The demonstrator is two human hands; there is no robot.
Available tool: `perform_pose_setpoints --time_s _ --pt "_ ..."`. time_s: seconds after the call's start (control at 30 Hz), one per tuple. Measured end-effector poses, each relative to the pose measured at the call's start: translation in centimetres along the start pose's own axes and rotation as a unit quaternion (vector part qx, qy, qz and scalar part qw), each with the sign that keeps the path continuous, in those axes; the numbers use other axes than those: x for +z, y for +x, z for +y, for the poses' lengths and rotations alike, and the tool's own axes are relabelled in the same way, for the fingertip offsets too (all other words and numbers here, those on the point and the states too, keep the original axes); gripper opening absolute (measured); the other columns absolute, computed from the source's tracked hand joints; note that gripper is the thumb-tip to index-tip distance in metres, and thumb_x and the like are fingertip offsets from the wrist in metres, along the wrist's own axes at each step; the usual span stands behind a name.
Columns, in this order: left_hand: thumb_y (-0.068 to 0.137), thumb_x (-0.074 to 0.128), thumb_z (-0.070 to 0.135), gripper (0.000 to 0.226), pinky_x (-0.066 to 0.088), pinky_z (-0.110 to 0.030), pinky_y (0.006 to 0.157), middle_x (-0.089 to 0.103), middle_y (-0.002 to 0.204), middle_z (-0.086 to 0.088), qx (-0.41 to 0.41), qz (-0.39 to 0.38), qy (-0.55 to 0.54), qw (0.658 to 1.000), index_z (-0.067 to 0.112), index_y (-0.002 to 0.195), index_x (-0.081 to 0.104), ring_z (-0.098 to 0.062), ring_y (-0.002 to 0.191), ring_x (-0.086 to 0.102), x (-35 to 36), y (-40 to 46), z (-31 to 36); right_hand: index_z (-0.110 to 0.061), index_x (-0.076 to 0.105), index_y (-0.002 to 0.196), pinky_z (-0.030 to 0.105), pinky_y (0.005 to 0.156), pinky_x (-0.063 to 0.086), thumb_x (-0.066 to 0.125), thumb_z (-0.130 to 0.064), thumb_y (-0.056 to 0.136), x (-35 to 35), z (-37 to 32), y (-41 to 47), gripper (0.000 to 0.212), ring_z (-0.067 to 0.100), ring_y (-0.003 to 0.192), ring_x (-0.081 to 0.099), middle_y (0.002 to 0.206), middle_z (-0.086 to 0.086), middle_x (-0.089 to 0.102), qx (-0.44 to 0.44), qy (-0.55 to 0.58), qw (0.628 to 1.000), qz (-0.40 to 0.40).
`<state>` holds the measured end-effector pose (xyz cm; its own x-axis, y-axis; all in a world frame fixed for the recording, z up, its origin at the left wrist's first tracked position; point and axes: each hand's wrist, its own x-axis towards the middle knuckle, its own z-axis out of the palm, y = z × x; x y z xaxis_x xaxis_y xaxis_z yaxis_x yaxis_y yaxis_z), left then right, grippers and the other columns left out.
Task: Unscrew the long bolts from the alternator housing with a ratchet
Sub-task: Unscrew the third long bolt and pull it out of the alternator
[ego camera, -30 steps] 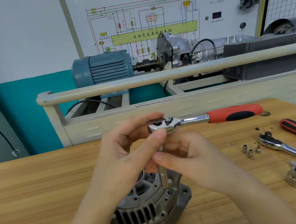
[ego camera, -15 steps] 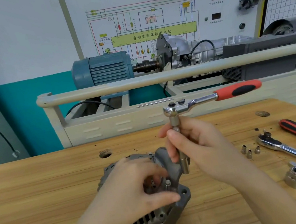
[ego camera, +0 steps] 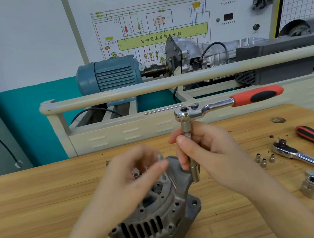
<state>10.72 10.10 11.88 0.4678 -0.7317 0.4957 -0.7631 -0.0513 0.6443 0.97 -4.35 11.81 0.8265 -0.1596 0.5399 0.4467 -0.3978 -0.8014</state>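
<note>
Since half a second ago the left hand has come up off the alternator housing with a long bolt in its fingertips; the blur leaves the exact pinch hard to read, but the bolt looks close to upright, head up, its long axis near vertical, just above the hole it seems to have left. It is a slim, stiff steel pin, light and probably a little oily, so I would take it near the head, not on the threads. The housing below that grip is heavy cast metal, sitting steady on the wooden tabletop by its own weight. Just right of the bolt, the right hand is wrapped round the vertical extension of the ratchet, its socket clear of the housing and its red handle pointing right. Farther right lie loose sockets and spare ratchets.
</note>
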Motion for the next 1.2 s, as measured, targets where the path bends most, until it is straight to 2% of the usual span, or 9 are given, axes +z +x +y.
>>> perform_pose_setpoints --time_s 0.1,0.17,0.23,0.37,0.47,0.57,0.83,0.97,1.2 --pt "0.064 0.059 0.041 0.025 0.048 -0.007 0.060 0.071 0.076 0.011 -0.028 0.094 -0.075 0.992 0.019 0.076 0.063 0.001 0.066 0.064 -2.3 0.1 0.4 -0.018 0.059 0.086 0.013 0.059 0.045 0.045 -0.006 0.093 0.1 -0.2 0.0 0.019 0.000 0.056 0.055 0.060 -0.010 0.058 0.003 0.007 1.000 0.001" --pt "0.066 0.060 0.031 0.019 0.045 -0.003 0.055 0.071 0.073 0.008 -0.070 0.144 -0.055 0.985 0.014 0.075 0.063 0.003 0.061 0.064 -4.0 -0.3 -1.0 -0.018 0.059 0.086 0.012 0.058 0.045 0.045 -0.006 0.092 0.2 -0.3 -0.1 0.019 0.000 0.056 0.055 0.060 -0.009 0.058 0.002 0.011 1.000 -0.002" --pt "0.073 0.064 0.022 0.010 0.046 -0.006 0.054 0.071 0.070 0.002 -0.130 0.167 0.003 0.977 0.012 0.074 0.064 0.000 0.059 0.063 -5.5 -1.1 -3.9 -0.018 0.058 0.086 0.011 0.057 0.043 0.045 -0.006 0.092 0.3 -0.5 -0.2 0.019 -0.001 0.056 0.054 0.060 -0.009 0.058 0.000 0.013 1.000 -0.008" --pt "0.081 0.066 0.015 0.011 0.046 -0.028 0.061 0.067 0.067 -0.007 -0.294 0.137 0.105 0.940 0.010 0.072 0.065 -0.021 0.068 0.062 -7.2 -4.7 -12.1 -0.018 0.058 0.085 0.009 0.054 0.042 0.045 -0.005 0.092 0.7 -0.7 -0.3 0.019 -0.002 0.055 0.054 0.059 -0.010 0.058 -0.005 0.018 1.000 -0.023" --pt "0.079 0.070 0.017 0.012 0.047 -0.028 0.059 0.068 0.068 -0.006 -0.370 0.102 0.169 0.908 0.011 0.070 0.065 -0.020 0.065 0.062 -7.0 -7.5 -16.8 -0.017 0.059 0.086 0.009 0.054 0.042 0.045 -0.005 0.091 0.9 -0.8 -0.4 0.018 -0.001 0.055 0.054 0.059 -0.009 0.058 -0.010 0.022 0.999 -0.029" --pt "0.080 0.070 0.024 0.013 0.042 -0.027 0.061 0.067 0.076 -0.003 -0.414 0.063 0.230 0.879 0.018 0.070 0.063 -0.019 0.072 0.059 -6.2 -8.7 -19.4 -0.016 0.059 0.086 0.010 0.054 0.042 0.046 -0.005 0.091 1.0 -0.7 -0.4 0.018 -0.001 0.055 0.054 0.060 -0.008 0.058 -0.016 0.015 0.999 -0.031" --pt "0.080 0.067 0.035 0.015 0.039 -0.025 0.058 0.061 0.074 0.006 -0.397 0.048 0.288 0.870 0.026 0.071 0.060 -0.014 0.073 0.056 -5.2 -8.5 -20.2 -0.019 0.059 0.086 0.011 0.055 0.043 0.047 -0.009 0.090 1.1 -0.4 -0.5 0.016 0.000 0.056 0.055 0.060 -0.008 0.060 -0.016 0.013 0.999 -0.034" --pt "0.080 0.066 0.038 0.016 0.039 -0.023 0.053 0.061 0.074 0.007 -0.393 0.047 0.286 0.873 0.026 0.071 0.060 -0.010 0.071 0.055 -5.2 -8.8 -20.0 -0.018 0.059 0.085 0.011 0.054 0.043 0.047 -0.006 0.091 1.2 -0.3 -0.4 0.018 0.001 0.056 0.056 0.059 -0.008 0.059 -0.012 0.010 0.999 -0.032" --pt "0.074 0.069 0.047 0.024 0.043 -0.024 0.057 0.064 0.078 0.005 -0.415 0.058 0.253 0.872 0.024 0.072 0.061 -0.010 0.071 0.056 -5.7 -8.9 -20.4 -0.018 0.059 0.085 0.011 0.054 0.043 0.047 -0.005 0.090 0.6 0.0 -0.2 0.019 0.002 0.055 0.057 0.060 -0.008 0.060 -0.023 -0.006 1.000 -0.015"
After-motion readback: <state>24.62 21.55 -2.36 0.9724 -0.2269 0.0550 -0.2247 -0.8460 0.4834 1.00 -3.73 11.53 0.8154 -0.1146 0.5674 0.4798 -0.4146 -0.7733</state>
